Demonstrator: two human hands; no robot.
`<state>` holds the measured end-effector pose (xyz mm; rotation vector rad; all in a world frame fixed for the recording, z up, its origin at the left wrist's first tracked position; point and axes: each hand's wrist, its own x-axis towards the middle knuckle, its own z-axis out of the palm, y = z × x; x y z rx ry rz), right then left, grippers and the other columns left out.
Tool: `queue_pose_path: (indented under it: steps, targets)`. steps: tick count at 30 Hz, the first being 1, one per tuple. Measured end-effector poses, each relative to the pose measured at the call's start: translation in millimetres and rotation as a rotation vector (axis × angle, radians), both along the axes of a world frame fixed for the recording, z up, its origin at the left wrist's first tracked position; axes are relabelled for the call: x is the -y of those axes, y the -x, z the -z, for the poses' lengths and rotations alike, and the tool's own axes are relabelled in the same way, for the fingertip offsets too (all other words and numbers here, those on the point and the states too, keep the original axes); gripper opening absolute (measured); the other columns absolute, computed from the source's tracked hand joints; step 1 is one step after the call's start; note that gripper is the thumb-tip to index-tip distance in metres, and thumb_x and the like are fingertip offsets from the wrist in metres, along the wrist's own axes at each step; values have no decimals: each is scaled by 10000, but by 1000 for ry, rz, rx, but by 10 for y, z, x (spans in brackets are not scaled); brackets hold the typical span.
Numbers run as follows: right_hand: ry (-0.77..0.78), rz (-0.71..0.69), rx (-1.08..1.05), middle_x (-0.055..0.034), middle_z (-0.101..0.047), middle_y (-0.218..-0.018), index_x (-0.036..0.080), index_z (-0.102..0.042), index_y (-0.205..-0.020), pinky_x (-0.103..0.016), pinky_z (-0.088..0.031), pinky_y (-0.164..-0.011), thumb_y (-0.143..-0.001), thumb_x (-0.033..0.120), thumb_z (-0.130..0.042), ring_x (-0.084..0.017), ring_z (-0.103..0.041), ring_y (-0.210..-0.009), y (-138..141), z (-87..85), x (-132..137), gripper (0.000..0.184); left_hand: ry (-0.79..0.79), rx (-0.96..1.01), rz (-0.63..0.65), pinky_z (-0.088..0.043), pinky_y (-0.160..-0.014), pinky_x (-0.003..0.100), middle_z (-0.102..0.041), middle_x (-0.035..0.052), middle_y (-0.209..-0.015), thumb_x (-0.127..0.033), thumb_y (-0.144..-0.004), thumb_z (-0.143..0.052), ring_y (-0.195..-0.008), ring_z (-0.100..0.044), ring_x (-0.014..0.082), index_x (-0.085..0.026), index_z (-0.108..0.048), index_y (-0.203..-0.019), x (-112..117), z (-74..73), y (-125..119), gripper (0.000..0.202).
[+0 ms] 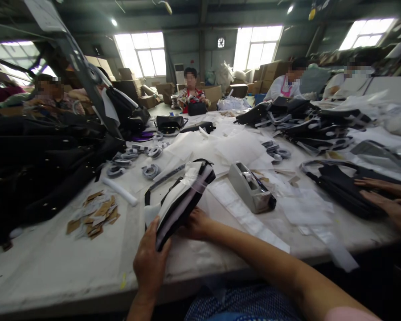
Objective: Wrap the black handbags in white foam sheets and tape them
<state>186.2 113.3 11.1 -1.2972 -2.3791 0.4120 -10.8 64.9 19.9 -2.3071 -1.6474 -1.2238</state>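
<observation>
A black bag wrapped partly in white paper (pixel 183 196) stands on edge on the white table (pixel 53 263) in front of me. My left hand (pixel 150 261) grips its near lower corner, fingers closed round the edge. From the right, my right hand (pixel 195 225) presses against the bag's underside, fingers curled on it. A black strap loops off the bag's left side.
A grey tape dispenser (pixel 252 187) sits just right of the bag. Brown paper tags (pixel 95 214) lie at the left, rolls of strap (pixel 150 170) beyond. Black bags pile up left (pixel 36 165) and far right (pixel 307 120). Another person's hands (pixel 390 200) rest on a black bag at right.
</observation>
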Motion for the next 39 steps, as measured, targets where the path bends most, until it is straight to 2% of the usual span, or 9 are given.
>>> queue_pose_path:
  steps: [3, 6, 9, 11, 16, 22, 29, 33, 39]
  targets:
    - [13, -33, -21, -96, -699, -1219, 195, -747, -1093, -412, -375, -1114, -848, 239, -651, -322, -541, -1251, 186, -103, -298, 266, -38, -16, 23, -513, -990, 375, -578, 70, -1419, -268, -932, -585, -1249, -591, 262, -273, -341, -1506, -9, 14, 13, 624]
    - [-25, 7, -76, -84, -689, -1252, 216, -731, -1138, -451, -377, -1123, -831, 194, -645, -323, -549, -1251, 174, -176, -276, 320, -73, -39, 41, -517, -999, 370, -577, 77, -1420, -258, -933, -587, -1264, -581, 254, -257, -327, -1513, -34, 5, 54, 635]
    - [-54, 69, -142, -131, -696, -1224, 179, -731, -1140, -478, -414, -1097, -882, 159, -556, -315, -588, -1218, -21, -214, 126, 312, -119, -65, 47, -528, -991, 353, -591, 77, -1405, -253, -943, -573, -1250, -593, 241, -252, -294, -1531, -45, -38, 91, 651]
    - [-21, 15, -274, -107, -710, -1207, 208, -708, -1203, -379, -512, -994, -928, 151, -488, -242, -659, -1121, -196, -282, 499, 357, -154, -86, 65, -523, -1003, 342, -600, 76, -1394, -246, -950, -563, -1242, -600, 229, -249, -281, -1539, -27, -78, 85, 653]
    - [80, -148, -436, -57, -706, -1232, 282, -698, -1235, -362, -521, -976, -936, 195, -529, -221, -666, -1114, -510, -726, 1021, 354, -284, -136, 181, -489, -1059, 328, -625, 87, -1361, -246, -955, -568, -1267, -580, 215, -190, -415, -1476, 125, -106, -82, 546]
    - [0, 150, -306, -64, -717, -1195, 232, -717, -1192, -332, -495, -988, -957, 260, -529, -217, -669, -1085, -464, -1027, 263, 302, -332, -261, 248, -528, -1016, 352, -654, 39, -1328, -95, -964, -439, -1243, -599, 223, -173, -584, -1339, 460, 87, -383, 409]
    - [384, 396, 62, -184, -727, -1093, 93, -725, -1028, -375, -490, -949, -842, 390, -740, -325, -653, -1098, 64, -675, -801, 350, -321, -296, 201, -563, -967, 351, -626, 24, -1362, -84, -974, -414, -1238, -603, 235, -173, -589, -1340, 676, 179, -517, 415]
    - [500, 473, 62, -137, -662, -1186, 115, -665, -1096, -461, -508, -954, -891, 371, -708, -276, -630, -1103, 264, -502, -1045, 331, -332, -275, 214, -559, -975, 353, -623, 19, -1365, -86, -979, -424, -1234, -606, 234, -181, -590, -1340, 659, 212, -515, 409]
    - [680, 392, -219, -46, -671, -1011, 130, -645, -1064, -336, -584, -733, -955, 326, -635, -167, -666, -840, 189, -375, -1112, 224, -365, -214, 199, -565, -960, 345, -639, 4, -1343, -100, -991, -420, -1226, -612, 229, -198, -616, -1315, 644, 262, -532, 390]
